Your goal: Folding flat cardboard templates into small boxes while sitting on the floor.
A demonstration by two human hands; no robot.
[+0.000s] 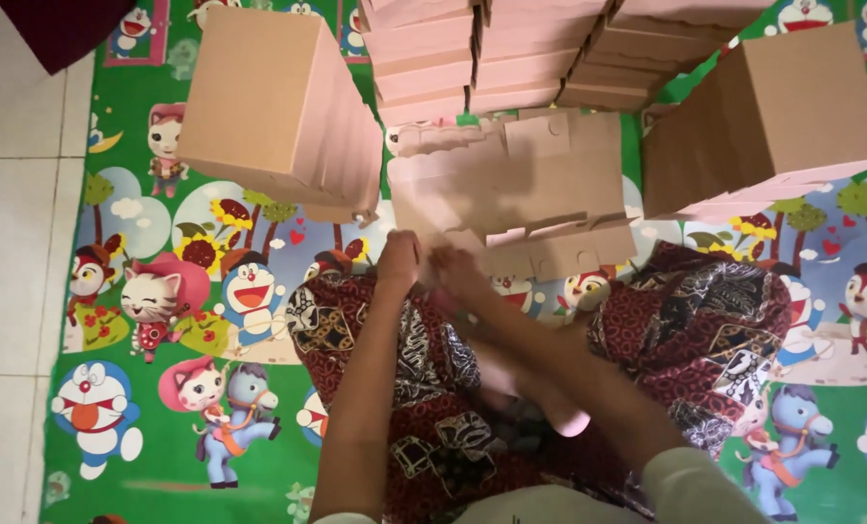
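Both hands meet at the near edge of a flat, unfolded cardboard box blank (511, 199). The left hand (400, 260) is curled closed on the lower left corner of that blank, fingers folded in. The right hand (458, 272) is blurred; it touches the same edge just beside the left hand, but whether its fingers are clamped on the card or only resting there I cannot tell.

The blank is pale pinkish-brown, with notched flaps and a small round hole near its top. It lies tilted over the person's lap, its lower edge on the patterned red, black and white cloth (705, 320) that covers the legs.

Around the blank stand 3 groups of folded boxes of the same card. Left of it is a leaning stack of boxes (268, 107). Beyond its far edge are several rows of stacked boxes (511, 53). Right of it is another leaning stack (764, 126).

Under the blank and all the stacks lies a green cartoon play mat (191, 320) printed with cats, ponies and flowers. Farther left of the blank, past the mat's edge, is a white tiled floor (16, 243).
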